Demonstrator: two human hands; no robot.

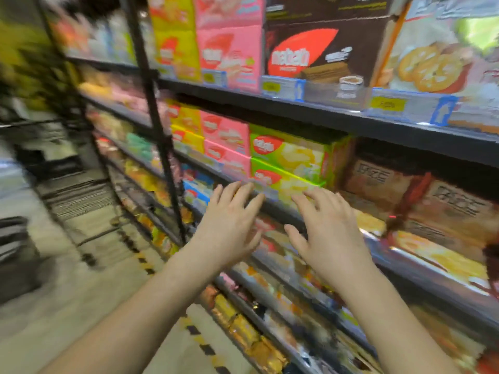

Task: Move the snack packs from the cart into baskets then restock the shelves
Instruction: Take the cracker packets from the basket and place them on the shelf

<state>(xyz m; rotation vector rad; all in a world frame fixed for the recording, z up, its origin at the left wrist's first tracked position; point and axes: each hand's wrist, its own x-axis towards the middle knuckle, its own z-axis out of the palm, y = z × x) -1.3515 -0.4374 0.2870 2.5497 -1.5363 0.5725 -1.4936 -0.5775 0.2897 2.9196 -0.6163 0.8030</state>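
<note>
Both my hands are raised in front of a snack shelf, palms down, fingers spread and holding nothing. My left hand (229, 222) hovers by the shelf edge (280, 209) below stacked pink wafer boxes (229, 147). My right hand (329, 228) is just below green wafer boxes (289, 163), fingertips near their lower front. Brown cracker packs (442, 206) lie to the right on the same shelf. The view is blurred by motion.
The shelf above carries brown (318, 52), pink (229, 49) and yellow (175, 49) boxes with price tags (386, 103). Lower shelves hold several packs (243, 330). A black upright post (159, 130) divides the bays. A dark cart or basket (16, 252) sits at left on the floor.
</note>
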